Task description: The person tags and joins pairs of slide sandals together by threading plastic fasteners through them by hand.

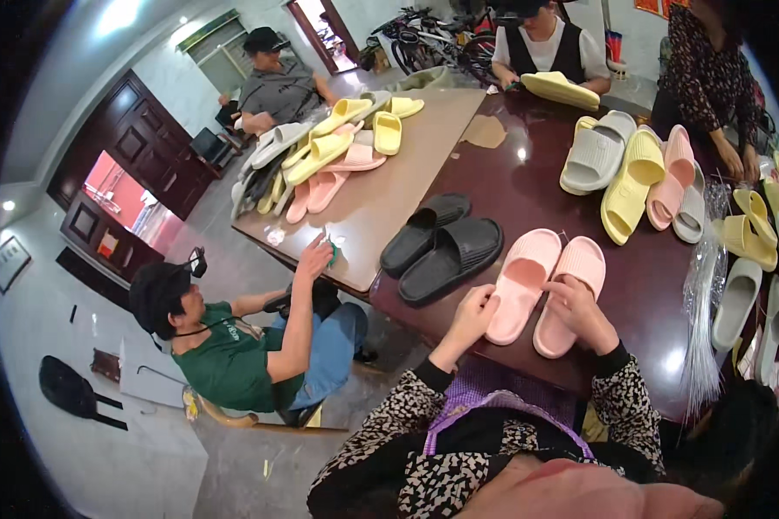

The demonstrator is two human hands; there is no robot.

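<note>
A pair of pink slide slippers lies side by side on the dark red table, toes pointing away from me. My left hand (474,318) grips the outer edge of the left pink slipper (524,275), fingers curled against its side. My right hand (582,310) is bent over the right pink slipper (577,265), its fingers closed at the rear edge of the strap. A thin strand stands up between the two toes. To the left of my left hand sits a black pair of slippers (452,259), touching nothing I hold.
Grey, yellow and pink slippers (634,186) lie at the table's far right. A bundle of clear ties (706,320) hangs over the right edge, beside more slippers (739,303). A brown table (424,173) adjoins at left, with a slipper pile (325,160). Several people work around.
</note>
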